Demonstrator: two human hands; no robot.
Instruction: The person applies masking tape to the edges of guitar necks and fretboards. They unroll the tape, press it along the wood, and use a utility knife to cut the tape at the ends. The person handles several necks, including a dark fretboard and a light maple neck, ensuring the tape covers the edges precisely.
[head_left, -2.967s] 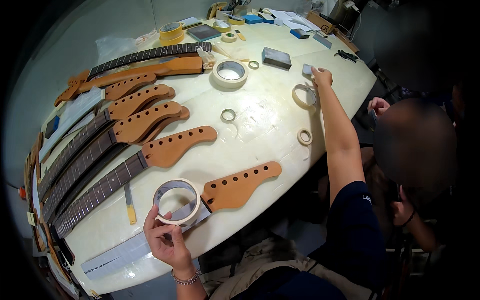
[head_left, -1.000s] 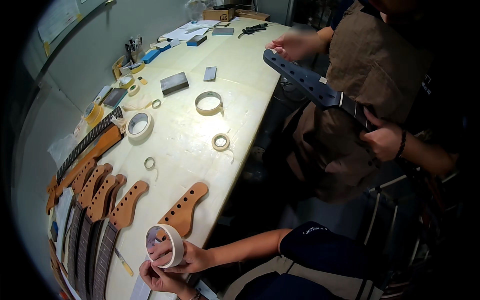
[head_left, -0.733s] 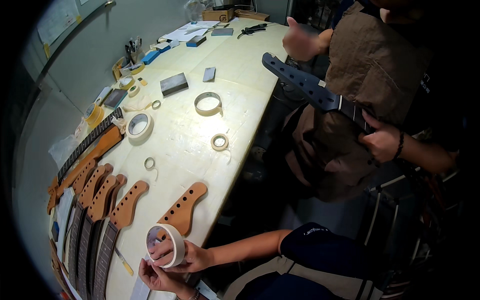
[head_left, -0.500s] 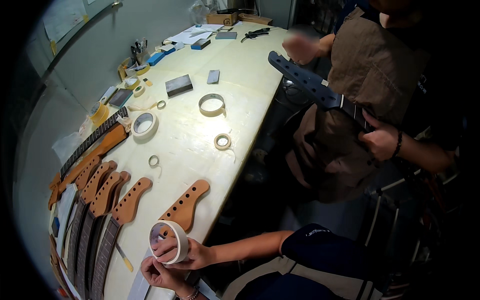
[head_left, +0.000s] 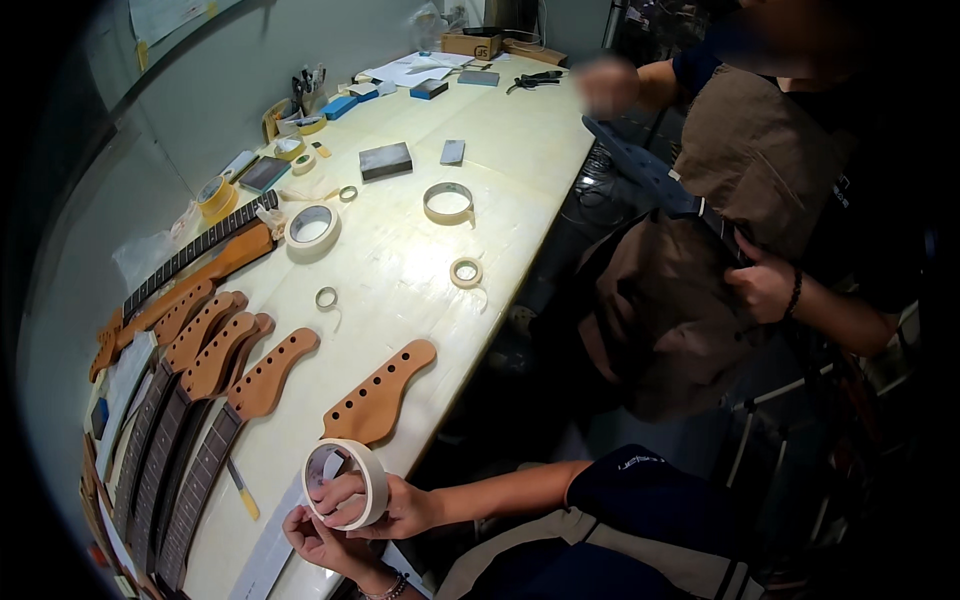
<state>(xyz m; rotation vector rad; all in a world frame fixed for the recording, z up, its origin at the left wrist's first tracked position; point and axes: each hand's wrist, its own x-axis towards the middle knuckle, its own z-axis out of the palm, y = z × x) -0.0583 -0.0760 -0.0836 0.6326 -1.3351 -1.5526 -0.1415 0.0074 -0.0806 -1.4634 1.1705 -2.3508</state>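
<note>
My right hand [head_left: 408,508] grips a wide roll of masking tape [head_left: 375,490], its fingers reaching through the core. Just below the roll, my left hand [head_left: 325,550] has its fingertips pinched together close to the tape's lower edge; whatever lies between them is too small to make out. Right beyond the roll, a brown guitar neck's headstock [head_left: 382,395] with a row of dark holes rests on the bench, its lower part hidden by my hands and the roll. A pale, straight strip [head_left: 262,560] runs beneath, left of my left hand.
Several guitar necks [head_left: 205,470] lie side by side at left, near a yellow-handled thin tool [head_left: 243,490]. Tape rolls [head_left: 312,232] and a grey block [head_left: 386,162] sit farther up the workbench [head_left: 400,290]. Across the bench's right edge, another person holds a dark blue guitar neck [head_left: 640,165].
The view has shifted slightly, moving the bench items across the picture. My left fingers have moved a little at the tape roll's edge. The other person's raised hand and neck have moved.
</note>
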